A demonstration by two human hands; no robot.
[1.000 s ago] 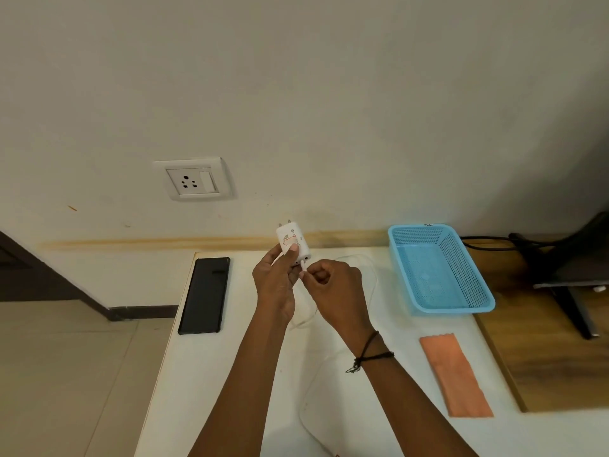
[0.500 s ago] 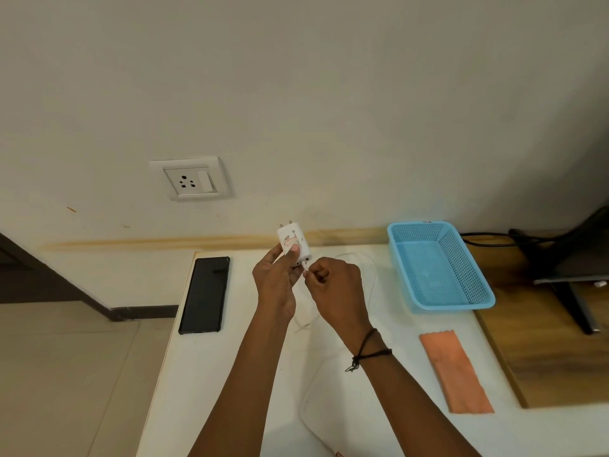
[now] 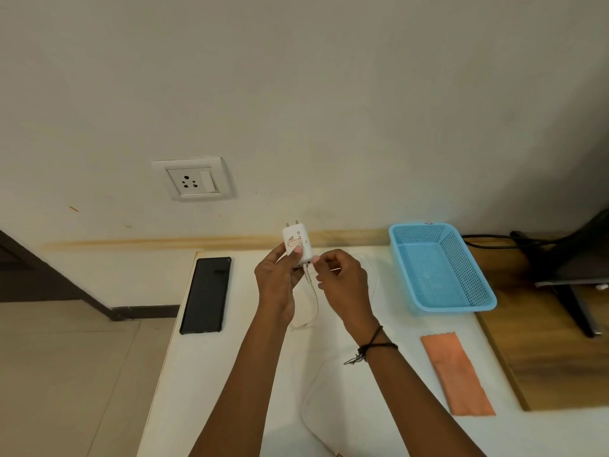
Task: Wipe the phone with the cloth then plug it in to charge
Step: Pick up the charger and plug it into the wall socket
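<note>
While clasping charger, left fingers closed.

My left hand covers the lower front of the charger, whose printing is too small to read. My right hand hides the white cable at two o'clock. At five o'clock the cable runs off the bottom edge. At three o'clock the dark stand is cropped.
</note>
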